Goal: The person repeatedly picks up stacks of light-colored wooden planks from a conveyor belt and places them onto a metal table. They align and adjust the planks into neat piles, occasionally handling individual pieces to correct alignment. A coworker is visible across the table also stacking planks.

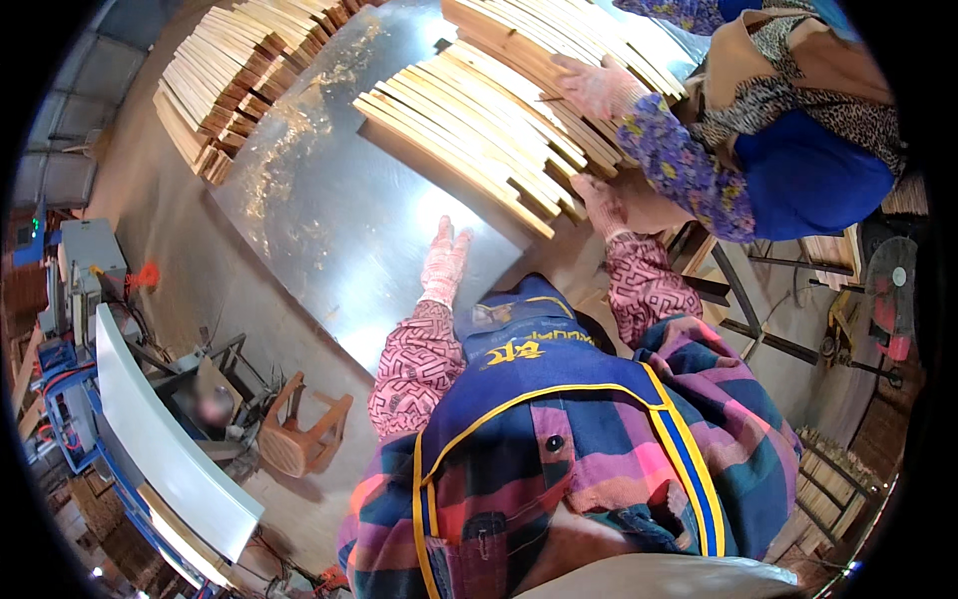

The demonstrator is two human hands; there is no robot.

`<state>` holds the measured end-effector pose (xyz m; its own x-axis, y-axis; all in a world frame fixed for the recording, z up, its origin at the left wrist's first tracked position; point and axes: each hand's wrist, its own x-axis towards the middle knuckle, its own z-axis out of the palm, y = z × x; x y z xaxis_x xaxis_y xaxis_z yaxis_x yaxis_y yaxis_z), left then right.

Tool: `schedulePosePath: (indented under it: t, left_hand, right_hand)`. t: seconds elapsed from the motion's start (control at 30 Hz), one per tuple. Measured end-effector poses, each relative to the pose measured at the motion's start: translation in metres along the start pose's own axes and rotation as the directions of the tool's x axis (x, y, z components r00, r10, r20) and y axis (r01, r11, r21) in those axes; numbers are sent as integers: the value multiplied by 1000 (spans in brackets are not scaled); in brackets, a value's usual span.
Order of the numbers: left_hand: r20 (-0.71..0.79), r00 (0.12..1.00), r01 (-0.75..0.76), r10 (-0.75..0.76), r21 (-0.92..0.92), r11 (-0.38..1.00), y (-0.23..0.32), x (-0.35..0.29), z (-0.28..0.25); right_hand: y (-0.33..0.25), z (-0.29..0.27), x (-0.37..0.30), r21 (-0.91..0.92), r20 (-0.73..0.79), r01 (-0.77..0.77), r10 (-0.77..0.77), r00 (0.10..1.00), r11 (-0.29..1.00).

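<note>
on the shiny table [339,240] in front of me, the long wood sticks [469,110] lie side by side, up and to the right. my right hand [603,208] is at their near ends with its fingers bent a bit; i can't tell if it grips one. my left hand [446,262] is open over the bare table top, with nothing in it. a helper's hand [602,90] is spread over the wood farther up.

if we push at different times, the row could slide apart and pinch a finger. the ends don't line up, so one that pokes out could snag me. some ends seem to reach the table's edge, so a hard tug could tip one off.

there is lots of open room left of the row. the table's left edge slants down toward my left sleeve [414,364], with floor [249,319] past it. another wood pile [215,95] is by the far left side, so a long slide could bump it.
</note>
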<state>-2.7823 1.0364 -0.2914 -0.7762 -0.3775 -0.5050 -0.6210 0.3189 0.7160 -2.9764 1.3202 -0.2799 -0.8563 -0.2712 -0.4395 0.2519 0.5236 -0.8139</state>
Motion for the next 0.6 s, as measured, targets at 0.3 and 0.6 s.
schedulePosePath:
  t: [0.3, 0.6]
  left_hand:
    - [-65, 986, 138, -151, -166, 976, 3, 22, -89]
    - [-247, 929, 304, -276, 84, 949, 44, -3, -75]
  right_hand:
    - [-81, 149, -82, -546, 343, 25, 197, 918, 838]
    - [-193, 179, -9, -489, 242, -2, 138, 960, 872]
